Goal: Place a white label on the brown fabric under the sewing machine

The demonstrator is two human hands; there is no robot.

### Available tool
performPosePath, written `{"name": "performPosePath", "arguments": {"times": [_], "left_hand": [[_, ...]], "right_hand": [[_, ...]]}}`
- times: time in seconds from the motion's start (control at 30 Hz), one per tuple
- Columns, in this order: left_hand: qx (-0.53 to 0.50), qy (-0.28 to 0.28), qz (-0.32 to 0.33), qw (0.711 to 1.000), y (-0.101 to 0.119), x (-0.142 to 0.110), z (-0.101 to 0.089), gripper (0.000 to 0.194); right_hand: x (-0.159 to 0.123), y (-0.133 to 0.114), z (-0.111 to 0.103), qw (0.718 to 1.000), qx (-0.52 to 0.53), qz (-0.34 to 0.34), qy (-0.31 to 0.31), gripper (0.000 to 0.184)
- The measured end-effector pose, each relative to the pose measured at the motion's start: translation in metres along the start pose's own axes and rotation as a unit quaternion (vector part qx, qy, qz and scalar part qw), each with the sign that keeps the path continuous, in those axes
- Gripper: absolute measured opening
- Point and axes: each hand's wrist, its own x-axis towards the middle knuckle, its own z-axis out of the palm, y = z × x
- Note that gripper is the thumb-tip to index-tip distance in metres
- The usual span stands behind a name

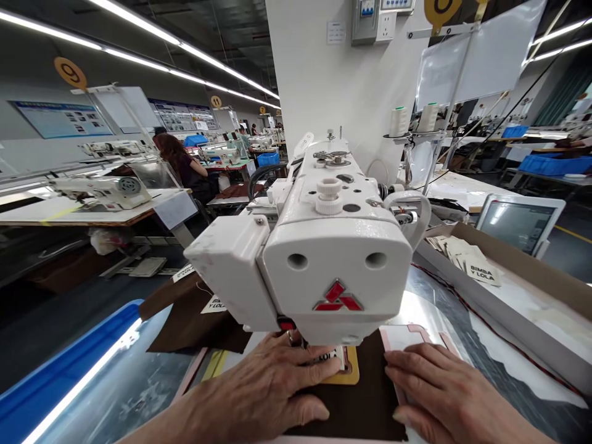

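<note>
A white sewing machine head (337,246) with a red three-diamond badge stands straight ahead of me. Under it lies a piece of dark brown fabric (361,410). On the fabric a white printed label (332,356) shows partly inside a yellow frame (353,373). My left hand (272,376) rests with its fingers spread, its index finger against the label and its thumb on the fabric. Its other fingertips are partly hidden by the machine head. My right hand (435,382) lies flat at the fabric's right edge, fingertips on a pink-edged white sheet (401,338).
Brown pieces with labels (189,320) lie to the left, above a blue bin (69,364). At the right, a long cardboard box (518,308) holds loose labels (478,264), with a tablet screen (518,222) behind it. Another person (182,163) sits farther off, left.
</note>
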Motion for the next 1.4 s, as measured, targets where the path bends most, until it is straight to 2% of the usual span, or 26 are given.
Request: {"name": "performPosePath", "arguments": {"times": [0.2,0.47,0.63,0.87,1.03,1.17,1.4], "left_hand": [[-0.009,0.013,0.009,1.000,0.000,0.000,-0.003,0.070],[0.005,-0.026,-0.002,1.000,0.000,0.003,-0.004,0.072],[0.002,-0.010,-0.002,1.000,-0.002,0.002,0.000,0.073],[-0.007,0.002,0.001,1.000,-0.002,-0.002,0.004,0.070],[-0.009,-0.010,-0.013,1.000,-0.001,0.001,0.003,0.069],[-0.035,0.009,-0.018,0.999,-0.005,0.004,0.003,0.070],[-0.034,0.029,-0.028,0.999,-0.010,0.012,-0.005,0.052]], "right_hand": [[-0.004,0.000,0.001,1.000,0.014,0.015,-0.020,0.028],[-0.003,-0.001,0.004,1.000,0.006,0.013,-0.007,0.028],[-0.002,-0.004,0.003,1.000,0.021,0.018,0.007,0.027],[0.000,-0.006,-0.001,0.999,0.044,0.026,-0.006,0.024],[-0.001,-0.005,-0.003,0.999,0.037,0.022,0.002,0.027],[-0.003,-0.001,-0.001,1.000,0.016,0.011,0.003,0.032],[-0.003,0.003,0.006,0.999,-0.032,0.011,-0.023,0.042]]}}
